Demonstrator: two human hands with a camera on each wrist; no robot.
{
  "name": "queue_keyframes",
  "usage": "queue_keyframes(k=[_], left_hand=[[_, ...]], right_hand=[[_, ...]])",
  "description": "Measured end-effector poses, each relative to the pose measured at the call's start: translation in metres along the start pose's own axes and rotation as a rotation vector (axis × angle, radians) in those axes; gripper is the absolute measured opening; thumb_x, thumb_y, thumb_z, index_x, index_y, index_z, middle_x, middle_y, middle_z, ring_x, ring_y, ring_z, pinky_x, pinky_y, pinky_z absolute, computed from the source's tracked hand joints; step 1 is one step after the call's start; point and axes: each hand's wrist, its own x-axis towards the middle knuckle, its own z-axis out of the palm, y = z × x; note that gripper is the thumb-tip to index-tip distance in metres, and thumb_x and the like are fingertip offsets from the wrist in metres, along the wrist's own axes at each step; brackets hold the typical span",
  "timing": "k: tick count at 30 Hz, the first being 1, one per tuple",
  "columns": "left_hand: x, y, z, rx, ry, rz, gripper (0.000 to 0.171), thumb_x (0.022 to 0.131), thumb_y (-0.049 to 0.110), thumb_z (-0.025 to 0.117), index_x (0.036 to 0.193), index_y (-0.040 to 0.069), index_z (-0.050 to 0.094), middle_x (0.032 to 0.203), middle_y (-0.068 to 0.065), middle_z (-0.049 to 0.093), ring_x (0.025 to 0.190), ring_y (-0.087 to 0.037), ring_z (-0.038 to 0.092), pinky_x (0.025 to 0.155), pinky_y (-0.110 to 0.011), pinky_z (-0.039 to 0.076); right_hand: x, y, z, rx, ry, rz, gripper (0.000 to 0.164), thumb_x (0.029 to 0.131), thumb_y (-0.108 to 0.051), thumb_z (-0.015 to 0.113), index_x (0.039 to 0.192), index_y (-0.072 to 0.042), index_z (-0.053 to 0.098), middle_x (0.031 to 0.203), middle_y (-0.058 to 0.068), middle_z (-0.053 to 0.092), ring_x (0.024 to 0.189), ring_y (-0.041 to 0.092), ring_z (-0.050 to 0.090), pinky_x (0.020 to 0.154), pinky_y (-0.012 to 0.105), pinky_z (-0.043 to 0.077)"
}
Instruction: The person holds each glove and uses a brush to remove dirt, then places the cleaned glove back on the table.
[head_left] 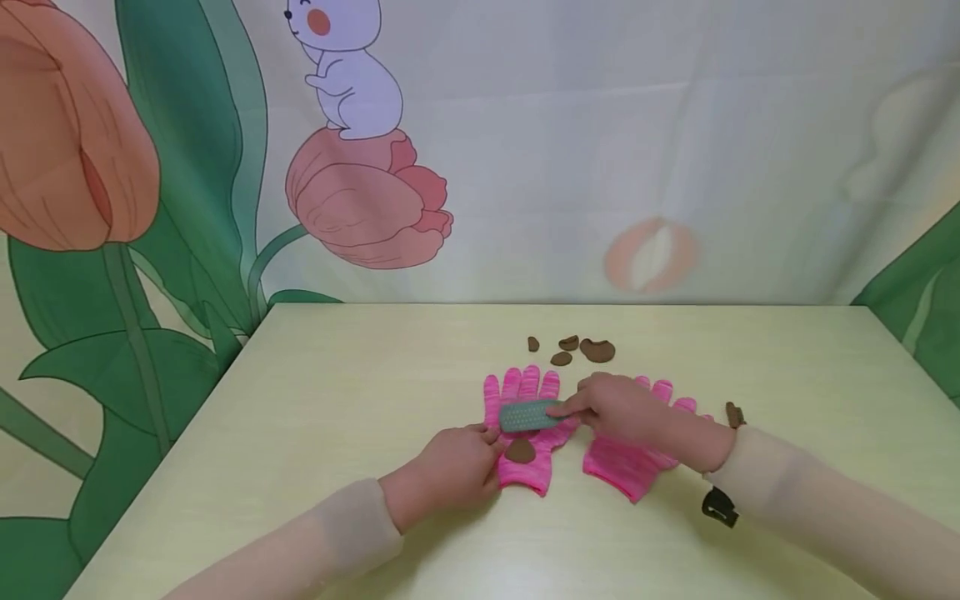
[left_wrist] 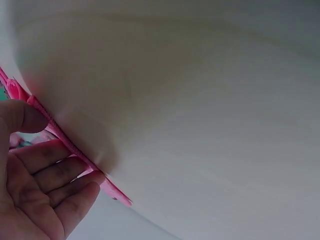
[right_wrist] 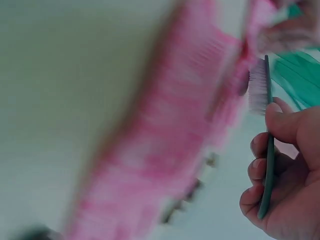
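My right hand (head_left: pixel 626 408) grips a green brush (head_left: pixel 528 415) by its handle. The brush head lies over the palm of the left pink glove (head_left: pixel 528 477), with its bristles (right_wrist: pixel 258 90) facing the glove in the right wrist view. A flat brown lump (head_left: pixel 520 451) sits on this glove just below the brush. With thumb and fingertips, my left hand (head_left: pixel 457 467) touches the glove's left edge; the fingers look fairly straight in the left wrist view. Under my right forearm lies a second pink glove (head_left: pixel 622 471), partly hidden.
Several brown pieces (head_left: pixel 597 351) lie on the table (head_left: pixel 375 358) beyond the gloves. A small brown item (head_left: pixel 734 414) and a black object (head_left: pixel 720 507) show beside the right sleeve. Behind the table hangs a printed cloth (head_left: pixel 562 167).
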Motion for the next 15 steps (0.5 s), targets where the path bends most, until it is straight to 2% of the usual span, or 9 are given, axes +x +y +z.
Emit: queue_keyframes(k=[5, 10, 15], left_hand=[[0.001, 0.005, 0.0, 0.013, -0.002, -0.008, 0.042, 0.093, 0.025, 0.064, 0.128, 0.003, 0.071, 0.134, -0.01, 0.071, 0.127, -0.027, 0.067, 0.103, -0.036, 0.058], [-0.001, 0.004, 0.0, 0.011, -0.007, -0.042, 0.039, 0.093, 0.027, 0.067, 0.124, 0.005, 0.073, 0.129, -0.009, 0.074, 0.125, -0.026, 0.067, 0.1, -0.038, 0.059], [0.001, 0.004, 0.0, 0.005, 0.007, -0.044, 0.038, 0.093, 0.028, 0.068, 0.122, 0.004, 0.074, 0.129, -0.009, 0.074, 0.123, -0.026, 0.068, 0.1, -0.038, 0.06]], right_hand=[[-0.02, 0.013, 0.012, 0.091, -0.033, 0.085, 0.037, 0.091, 0.003, 0.069, 0.124, -0.014, 0.075, 0.067, -0.003, 0.052, 0.063, 0.004, 0.032, 0.056, 0.015, 0.032], [-0.034, 0.025, 0.009, 0.125, -0.049, 0.114, 0.038, 0.091, 0.004, 0.069, 0.124, -0.014, 0.075, 0.075, -0.002, 0.061, 0.066, 0.004, 0.035, 0.057, 0.015, 0.034], [-0.042, 0.03, 0.004, 0.144, -0.049, 0.132, 0.037, 0.092, 0.005, 0.067, 0.123, -0.013, 0.075, 0.087, 0.0, 0.071, 0.069, 0.003, 0.038, 0.057, 0.015, 0.035]])
